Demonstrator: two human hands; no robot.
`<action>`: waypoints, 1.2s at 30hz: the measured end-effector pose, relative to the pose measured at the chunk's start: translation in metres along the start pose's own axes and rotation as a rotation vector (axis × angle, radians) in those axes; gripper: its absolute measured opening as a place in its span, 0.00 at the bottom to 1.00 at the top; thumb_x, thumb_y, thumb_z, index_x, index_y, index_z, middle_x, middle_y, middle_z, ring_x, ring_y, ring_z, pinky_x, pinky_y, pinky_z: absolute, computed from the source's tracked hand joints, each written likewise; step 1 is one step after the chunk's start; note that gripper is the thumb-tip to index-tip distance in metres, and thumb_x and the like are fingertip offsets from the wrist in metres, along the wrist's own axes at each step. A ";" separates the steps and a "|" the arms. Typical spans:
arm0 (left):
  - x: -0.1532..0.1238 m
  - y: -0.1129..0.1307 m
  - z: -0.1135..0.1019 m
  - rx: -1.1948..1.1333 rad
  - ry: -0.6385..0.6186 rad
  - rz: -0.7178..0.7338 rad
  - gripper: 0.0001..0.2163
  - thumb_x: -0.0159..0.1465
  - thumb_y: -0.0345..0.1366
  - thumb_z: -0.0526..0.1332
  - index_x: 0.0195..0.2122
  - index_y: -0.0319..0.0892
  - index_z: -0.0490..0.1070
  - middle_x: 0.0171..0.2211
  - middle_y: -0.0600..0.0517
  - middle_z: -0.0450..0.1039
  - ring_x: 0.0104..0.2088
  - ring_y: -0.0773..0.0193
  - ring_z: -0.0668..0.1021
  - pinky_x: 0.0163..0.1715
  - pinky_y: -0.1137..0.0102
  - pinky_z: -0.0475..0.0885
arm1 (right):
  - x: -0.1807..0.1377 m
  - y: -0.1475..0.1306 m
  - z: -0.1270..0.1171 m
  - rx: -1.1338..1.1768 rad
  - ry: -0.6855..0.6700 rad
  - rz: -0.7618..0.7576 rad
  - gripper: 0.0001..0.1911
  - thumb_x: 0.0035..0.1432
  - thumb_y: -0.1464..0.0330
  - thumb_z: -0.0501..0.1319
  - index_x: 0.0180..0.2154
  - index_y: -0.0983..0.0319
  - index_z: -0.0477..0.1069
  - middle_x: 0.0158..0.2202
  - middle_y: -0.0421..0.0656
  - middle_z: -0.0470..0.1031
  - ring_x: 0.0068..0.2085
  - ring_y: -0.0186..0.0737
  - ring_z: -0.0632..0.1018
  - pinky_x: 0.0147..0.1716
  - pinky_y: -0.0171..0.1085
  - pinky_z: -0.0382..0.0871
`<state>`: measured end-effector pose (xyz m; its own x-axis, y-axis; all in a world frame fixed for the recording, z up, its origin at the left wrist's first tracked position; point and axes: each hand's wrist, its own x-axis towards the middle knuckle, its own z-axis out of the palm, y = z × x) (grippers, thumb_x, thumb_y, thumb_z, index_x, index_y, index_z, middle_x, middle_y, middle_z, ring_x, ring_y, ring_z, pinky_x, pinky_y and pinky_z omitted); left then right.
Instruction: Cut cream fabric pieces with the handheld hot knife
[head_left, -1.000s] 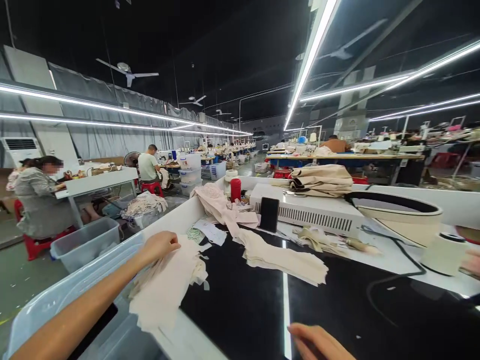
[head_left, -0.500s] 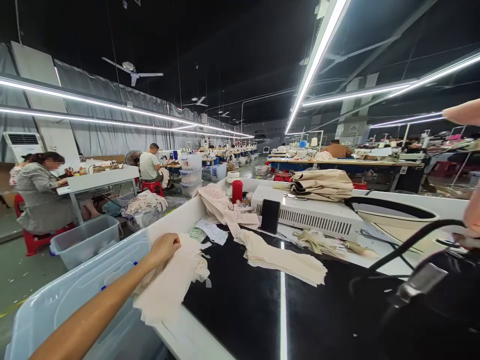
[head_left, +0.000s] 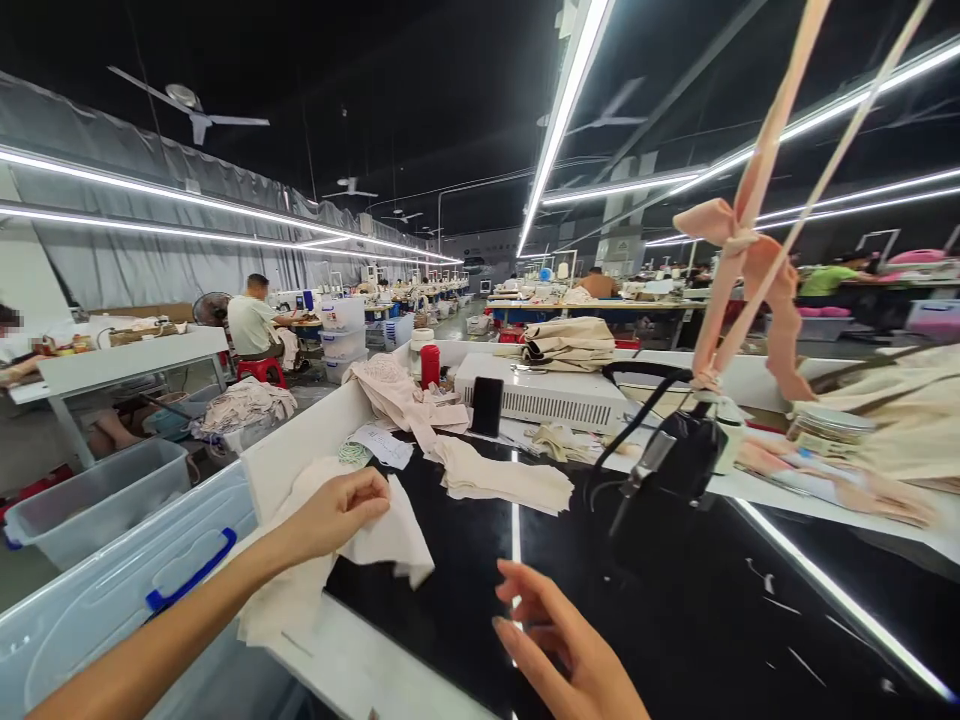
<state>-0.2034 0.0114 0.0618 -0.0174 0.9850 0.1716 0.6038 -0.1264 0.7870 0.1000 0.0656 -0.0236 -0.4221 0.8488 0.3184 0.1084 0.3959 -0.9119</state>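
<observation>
My left hand (head_left: pixel 341 515) is closed, thumb against fingers, pinching a cream fabric piece (head_left: pixel 390 535). That piece hangs over the left edge of the black work surface (head_left: pixel 465 610). Under my left wrist lies a stack of similar cream fabric (head_left: pixel 274 600). My right hand (head_left: pixel 574 650) is above the black surface, fingers curved and apart with nothing between them. Beyond both hands, another layered pile of cream pieces (head_left: pixel 506 475) lies flat. To the right is a black tool with a looped cord (head_left: pixel 686 450); pink fabric strips (head_left: pixel 750 250) are tied above it.
A phone (head_left: pixel 487 405) leans against a white vented box (head_left: pixel 540 395) at the back. Beside it stand a red thread cone (head_left: pixel 430 367) and folded fabric (head_left: pixel 574 343). A lidded plastic bin (head_left: pixel 187 560) is at left. People sit at other tables.
The view has turned right. My left hand has moved right from the stack with a fabric piece. My right hand has come down from the right edge to above the black surface.
</observation>
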 end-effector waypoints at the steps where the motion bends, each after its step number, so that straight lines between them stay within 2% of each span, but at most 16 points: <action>1: -0.002 0.010 0.009 -0.052 -0.064 0.019 0.13 0.66 0.49 0.59 0.35 0.44 0.66 0.30 0.55 0.67 0.32 0.63 0.69 0.34 0.70 0.65 | 0.005 -0.004 0.001 0.022 0.031 0.050 0.30 0.57 0.45 0.67 0.56 0.54 0.78 0.47 0.49 0.82 0.46 0.50 0.82 0.41 0.40 0.81; 3: -0.006 0.026 0.025 -0.148 -0.195 0.046 0.15 0.65 0.50 0.61 0.35 0.43 0.67 0.31 0.55 0.67 0.32 0.64 0.69 0.34 0.70 0.65 | 0.012 -0.011 0.004 0.086 -0.014 0.149 0.38 0.53 0.41 0.68 0.58 0.56 0.77 0.51 0.50 0.81 0.53 0.54 0.80 0.49 0.44 0.79; 4: -0.008 0.033 0.032 -0.192 -0.257 0.053 0.16 0.65 0.51 0.62 0.35 0.43 0.67 0.31 0.55 0.67 0.32 0.64 0.69 0.34 0.71 0.65 | 0.013 -0.014 0.005 0.138 -0.042 0.189 0.38 0.52 0.38 0.66 0.55 0.56 0.78 0.50 0.49 0.82 0.52 0.53 0.80 0.51 0.45 0.77; 5: -0.008 0.037 0.038 -0.233 -0.314 0.058 0.17 0.65 0.53 0.62 0.35 0.43 0.68 0.31 0.54 0.67 0.32 0.64 0.69 0.34 0.71 0.66 | 0.012 -0.017 0.007 0.210 -0.131 0.230 0.36 0.53 0.37 0.65 0.50 0.58 0.80 0.47 0.49 0.82 0.50 0.52 0.80 0.51 0.46 0.76; 8: -0.007 0.042 0.053 -0.331 -0.423 0.053 0.21 0.64 0.58 0.64 0.36 0.42 0.67 0.31 0.54 0.67 0.31 0.65 0.68 0.32 0.71 0.65 | 0.005 -0.019 0.013 0.390 -0.330 0.324 0.33 0.55 0.37 0.65 0.35 0.61 0.80 0.35 0.45 0.79 0.38 0.44 0.78 0.45 0.42 0.74; 10: -0.004 0.039 0.061 -0.372 -0.452 0.032 0.24 0.63 0.61 0.65 0.36 0.42 0.66 0.30 0.55 0.66 0.30 0.66 0.67 0.31 0.72 0.64 | -0.001 -0.016 0.014 0.426 -0.333 0.332 0.32 0.51 0.39 0.69 0.34 0.62 0.80 0.31 0.43 0.77 0.33 0.40 0.75 0.39 0.39 0.72; 12: -0.002 0.035 0.069 -0.399 -0.452 0.001 0.27 0.62 0.65 0.65 0.39 0.43 0.65 0.30 0.56 0.65 0.28 0.67 0.66 0.29 0.73 0.63 | -0.004 -0.013 0.014 0.423 -0.296 0.300 0.31 0.49 0.40 0.71 0.35 0.62 0.79 0.32 0.42 0.76 0.32 0.38 0.73 0.37 0.37 0.69; 16: 0.001 0.029 0.085 -0.400 -0.408 -0.053 0.31 0.60 0.68 0.64 0.44 0.43 0.66 0.26 0.60 0.59 0.25 0.68 0.61 0.25 0.74 0.56 | -0.006 -0.018 0.009 0.392 -0.291 0.265 0.31 0.52 0.39 0.70 0.37 0.61 0.77 0.31 0.40 0.74 0.31 0.36 0.69 0.31 0.34 0.63; 21: 0.005 0.032 0.095 -0.336 -0.348 -0.055 0.29 0.61 0.67 0.63 0.34 0.41 0.69 0.27 0.56 0.63 0.27 0.67 0.62 0.25 0.72 0.54 | -0.010 -0.028 0.008 0.361 -0.299 0.284 0.31 0.52 0.38 0.68 0.34 0.61 0.73 0.29 0.38 0.71 0.29 0.34 0.68 0.27 0.32 0.62; 24: 0.008 0.035 0.096 -0.302 -0.323 -0.034 0.30 0.62 0.69 0.60 0.30 0.42 0.65 0.26 0.57 0.60 0.27 0.68 0.60 0.25 0.72 0.53 | -0.012 -0.021 0.013 0.409 -0.394 0.391 0.36 0.44 0.36 0.71 0.37 0.60 0.74 0.26 0.36 0.70 0.21 0.29 0.64 0.20 0.31 0.60; 26: 0.009 0.035 0.096 -0.276 -0.316 -0.026 0.31 0.62 0.70 0.59 0.27 0.43 0.61 0.25 0.57 0.56 0.26 0.68 0.58 0.24 0.71 0.51 | -0.015 -0.014 0.015 0.377 -0.437 0.454 0.37 0.39 0.36 0.73 0.35 0.61 0.74 0.23 0.33 0.66 0.18 0.27 0.59 0.16 0.31 0.55; 28: 0.010 0.033 0.096 -0.249 -0.306 -0.019 0.33 0.62 0.71 0.57 0.25 0.43 0.57 0.24 0.58 0.53 0.25 0.68 0.56 0.23 0.71 0.50 | -0.017 -0.010 0.017 0.324 -0.429 0.483 0.35 0.39 0.37 0.74 0.30 0.61 0.74 0.20 0.32 0.62 0.18 0.26 0.57 0.16 0.32 0.51; 31: 0.012 0.030 0.096 -0.214 -0.289 -0.002 0.33 0.63 0.72 0.56 0.24 0.44 0.53 0.24 0.58 0.50 0.25 0.68 0.55 0.23 0.70 0.49 | -0.020 -0.011 0.015 0.291 -0.403 0.490 0.30 0.46 0.41 0.73 0.29 0.61 0.74 0.21 0.33 0.59 0.21 0.27 0.56 0.19 0.32 0.48; 36: 0.014 0.024 0.095 -0.175 -0.256 0.025 0.33 0.65 0.71 0.53 0.24 0.44 0.52 0.25 0.58 0.50 0.26 0.68 0.55 0.24 0.71 0.51 | -0.018 -0.023 0.011 0.274 -0.408 0.461 0.28 0.46 0.45 0.74 0.32 0.63 0.78 0.26 0.38 0.66 0.27 0.32 0.61 0.24 0.32 0.50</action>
<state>-0.1133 0.0328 0.0270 0.2104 0.9761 0.0551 0.4545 -0.1476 0.8784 0.0953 0.0371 -0.0113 -0.6996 0.6878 -0.1936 0.1497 -0.1239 -0.9809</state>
